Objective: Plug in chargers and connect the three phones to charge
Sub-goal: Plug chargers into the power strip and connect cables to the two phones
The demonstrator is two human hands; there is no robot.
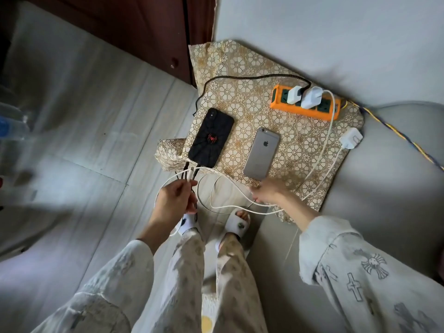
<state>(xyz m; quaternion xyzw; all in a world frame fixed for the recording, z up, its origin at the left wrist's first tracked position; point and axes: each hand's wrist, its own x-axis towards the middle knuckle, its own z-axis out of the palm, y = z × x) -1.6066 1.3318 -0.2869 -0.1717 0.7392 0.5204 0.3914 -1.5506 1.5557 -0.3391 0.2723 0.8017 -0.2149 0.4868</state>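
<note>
A black phone (211,138) with a red spider and a grey phone (261,153) lie face down on a floral-covered table (300,145). At the table's back lies an orange power strip (305,109) with two white chargers (304,96) plugged in. A third white charger (350,138) rests loose at the table's right edge. My left hand (176,200) pinches a bundle of black and white cable ends (189,173) just below the black phone. At the table's front edge, below the grey phone, my right hand (265,192) is blurred and touches a white cable (230,207).
A black braided cable (240,78) runs from the strip round the table's left side. A striped cord (396,131) leads off right along a grey couch (384,188). My feet in white slippers (237,223) stand on the grey floor under the table's front edge. A dark wooden cabinet (144,32) stands behind.
</note>
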